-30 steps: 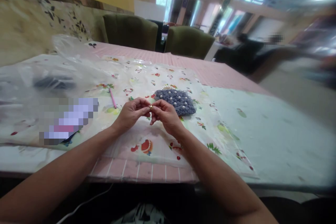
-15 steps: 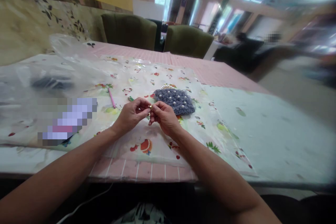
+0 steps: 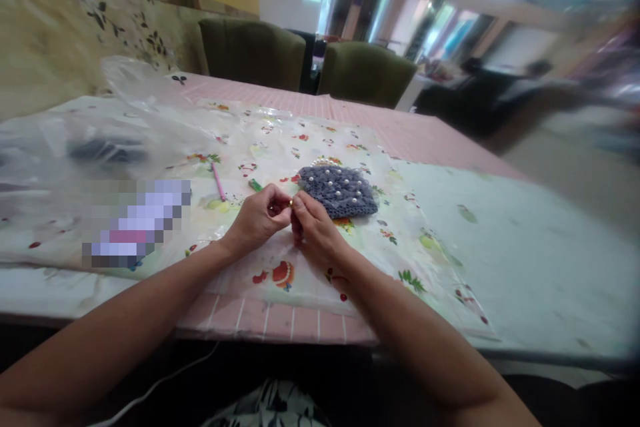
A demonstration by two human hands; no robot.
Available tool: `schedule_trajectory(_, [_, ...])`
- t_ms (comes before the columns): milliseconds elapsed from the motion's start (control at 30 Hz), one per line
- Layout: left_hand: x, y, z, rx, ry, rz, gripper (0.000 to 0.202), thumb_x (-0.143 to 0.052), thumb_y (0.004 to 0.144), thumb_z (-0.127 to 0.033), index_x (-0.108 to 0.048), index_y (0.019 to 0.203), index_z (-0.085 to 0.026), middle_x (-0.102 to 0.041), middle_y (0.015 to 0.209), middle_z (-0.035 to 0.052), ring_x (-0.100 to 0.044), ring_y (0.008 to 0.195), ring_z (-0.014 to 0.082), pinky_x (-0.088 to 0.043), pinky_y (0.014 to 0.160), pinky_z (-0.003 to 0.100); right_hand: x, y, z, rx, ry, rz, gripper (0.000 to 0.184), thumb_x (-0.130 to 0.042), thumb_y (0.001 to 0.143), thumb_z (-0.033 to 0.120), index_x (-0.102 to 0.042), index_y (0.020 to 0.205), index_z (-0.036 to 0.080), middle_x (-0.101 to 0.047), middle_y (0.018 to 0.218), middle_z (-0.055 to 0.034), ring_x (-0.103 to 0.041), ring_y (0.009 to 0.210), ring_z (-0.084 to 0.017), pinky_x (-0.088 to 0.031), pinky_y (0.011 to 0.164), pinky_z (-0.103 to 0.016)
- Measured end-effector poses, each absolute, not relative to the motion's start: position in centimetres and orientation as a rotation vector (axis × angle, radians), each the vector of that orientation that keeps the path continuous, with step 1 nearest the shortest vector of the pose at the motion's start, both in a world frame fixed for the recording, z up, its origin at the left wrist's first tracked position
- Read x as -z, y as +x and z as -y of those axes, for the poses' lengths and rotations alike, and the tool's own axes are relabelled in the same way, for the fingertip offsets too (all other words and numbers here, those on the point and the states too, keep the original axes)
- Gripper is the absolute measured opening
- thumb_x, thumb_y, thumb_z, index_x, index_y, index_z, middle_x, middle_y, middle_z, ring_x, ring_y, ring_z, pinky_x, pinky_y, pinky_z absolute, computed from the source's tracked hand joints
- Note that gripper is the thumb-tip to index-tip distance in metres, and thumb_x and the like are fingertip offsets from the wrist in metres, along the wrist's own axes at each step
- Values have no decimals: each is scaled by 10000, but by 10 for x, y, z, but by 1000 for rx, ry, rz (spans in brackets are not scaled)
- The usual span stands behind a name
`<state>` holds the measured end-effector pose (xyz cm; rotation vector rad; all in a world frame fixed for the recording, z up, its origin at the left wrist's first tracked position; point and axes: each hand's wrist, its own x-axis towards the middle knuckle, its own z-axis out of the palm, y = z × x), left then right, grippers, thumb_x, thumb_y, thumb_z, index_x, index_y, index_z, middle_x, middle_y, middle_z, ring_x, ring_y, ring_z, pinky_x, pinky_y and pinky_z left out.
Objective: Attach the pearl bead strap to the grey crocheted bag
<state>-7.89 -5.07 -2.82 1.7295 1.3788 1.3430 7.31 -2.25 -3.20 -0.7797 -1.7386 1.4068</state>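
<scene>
My left hand (image 3: 261,217) and my right hand (image 3: 316,221) meet fingertip to fingertip over the table. Pinched between them is a tiny gold-coloured metal piece (image 3: 291,203), too small to name further. Just beyond my right hand lies a grey-blue crocheted pouch (image 3: 343,193) dotted with white pearl beads, with a curved string of pearls (image 3: 325,161) at its far edge. A small green item (image 3: 255,185) rests beyond my left hand. To its left is a pink crochet hook or pen-like stick (image 3: 219,181).
A fruit-patterned plastic sheet (image 3: 280,140) covers part of the pink tablecloth (image 3: 400,123). On the left are a blurred-out flat item (image 3: 145,220) and clear plastic bags (image 3: 150,107) with something dark inside. Black-handled scissors (image 3: 179,80) lie farther back. Green chairs (image 3: 367,73) stand opposite.
The whole view has shifted slightly, so things sit a little farther right. My hands stay together on the gold piece, with the fingers slightly repositioned.
</scene>
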Motion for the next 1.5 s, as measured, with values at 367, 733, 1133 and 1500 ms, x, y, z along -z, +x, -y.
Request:
schedule_trajectory(367, [25, -76, 50, -1366, 1723, -1337, 113, -611, 758, -206, -540, 833, -162, -594, 724, -13, -547, 624, 96, -427, 577, 212, 37, 73, 26, -1618, -788, 1606, 469, -421, 912, 653, -417, 734, 220, -377, 574, 59, -336, 419, -83, -301, 378, -221])
schedule_trajectory(733, [27, -75, 53, -1312, 1779, -1291, 122, -577, 796, -212, -586, 899, -147, -649, 781, 11, -597, 687, 111, -456, 633, 220, 28, 72, 19, -1184, -809, 1844, 426, -451, 934, 483, -426, 623, 195, -404, 604, 21, -359, 580, -110, -293, 556, -252])
schedule_trajectory(1133, [25, -76, 52, -1344, 1891, -1425, 81, -576, 791, -220, -603, 785, -144, -630, 646, -9, -543, 564, 87, -409, 535, 190, 28, 67, 31, -1557, -791, 1570, 423, -481, 905, 547, -402, 667, 207, -281, 524, 74, -224, 473, -78, -194, 452, -230])
schedule_trajectory(1500, [25, -76, 54, -1347, 1788, -1308, 218, -573, 865, -286, -636, 1016, -143, -651, 692, 2, -608, 601, 111, -491, 582, 216, 25, 72, 27, -1769, -780, 1416, 484, -550, 855, 632, -399, 667, 212, -264, 494, 96, -174, 401, -55, -156, 372, -205])
